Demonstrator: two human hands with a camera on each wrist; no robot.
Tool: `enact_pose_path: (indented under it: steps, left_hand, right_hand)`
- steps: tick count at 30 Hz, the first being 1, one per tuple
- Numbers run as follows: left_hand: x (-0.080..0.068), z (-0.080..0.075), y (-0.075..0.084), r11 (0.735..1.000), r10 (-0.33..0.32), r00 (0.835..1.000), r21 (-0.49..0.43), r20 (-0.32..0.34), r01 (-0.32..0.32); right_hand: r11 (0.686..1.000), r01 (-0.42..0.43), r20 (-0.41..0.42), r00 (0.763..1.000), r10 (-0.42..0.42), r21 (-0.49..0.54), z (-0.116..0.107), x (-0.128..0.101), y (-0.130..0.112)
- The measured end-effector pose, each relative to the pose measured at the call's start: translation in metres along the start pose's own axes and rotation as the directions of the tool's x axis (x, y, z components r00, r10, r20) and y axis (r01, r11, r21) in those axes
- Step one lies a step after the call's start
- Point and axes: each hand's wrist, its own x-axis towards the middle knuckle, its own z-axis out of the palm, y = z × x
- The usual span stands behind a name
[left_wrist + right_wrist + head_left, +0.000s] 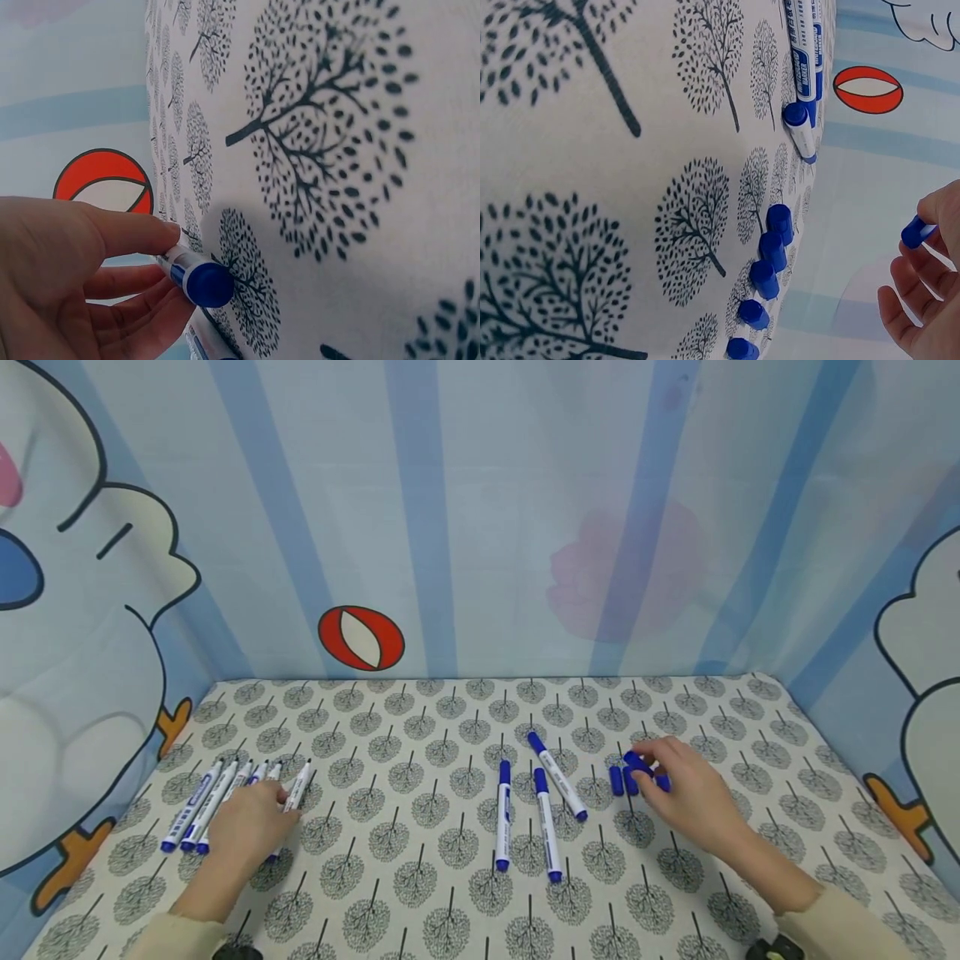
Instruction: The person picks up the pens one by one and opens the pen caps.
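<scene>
Pinching a blue cap between thumb and fingertips, the right hand hovers beside loose caps; left hand fingers pinch an uncapped marker.

A tablecloth printed with dark trees on an off-white ground is covering the work surface. Three capped blue markers are lying near its middle: two nearly parallel, the third angled and just beside them at the far right. A backdrop with pale blue vertical stripes is standing behind the surface, carrying a red-and-white oval and a faint pink flower. Cartoon bird figures with orange feet are showing on both side panels.
</scene>
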Motion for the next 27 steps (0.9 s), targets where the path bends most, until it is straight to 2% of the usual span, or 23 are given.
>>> enact_pose_path:
  steps: [8, 16, 21, 27]
  left_hand:
    - [0.0036, -0.0009, 0.0026, 0.999, -0.033, 0.999, 0.012, 0.036, 0.033]
    - [0.0059, -0.0015, 0.0026, 0.999, -0.013, 1.000, 0.038, -0.006, 0.014]
    - [0.0060, -0.0031, 0.0019, 0.999, -0.023, 1.000, 0.049, -0.004, 0.023]
    - [0.0064, -0.0041, -0.0010, 0.999, -0.018, 1.000, 0.050, 0.002, 0.018]
  right_hand:
    - [1.000, -0.012, 0.005, 1.000, 0.012, -0.002, -0.0011, -0.0019, 0.0045]
    - [1.000, -0.022, 0.016, 1.000, 0.022, -0.011, -0.0041, -0.0023, 0.0048]
    - [1.000, 0.007, -0.012, 1.000, -0.007, -0.016, -0.0037, -0.0040, 0.0074]
    - [1.000, 0.006, -0.008, 1.000, -0.006, -0.023, -0.0025, -0.0045, 0.0084]
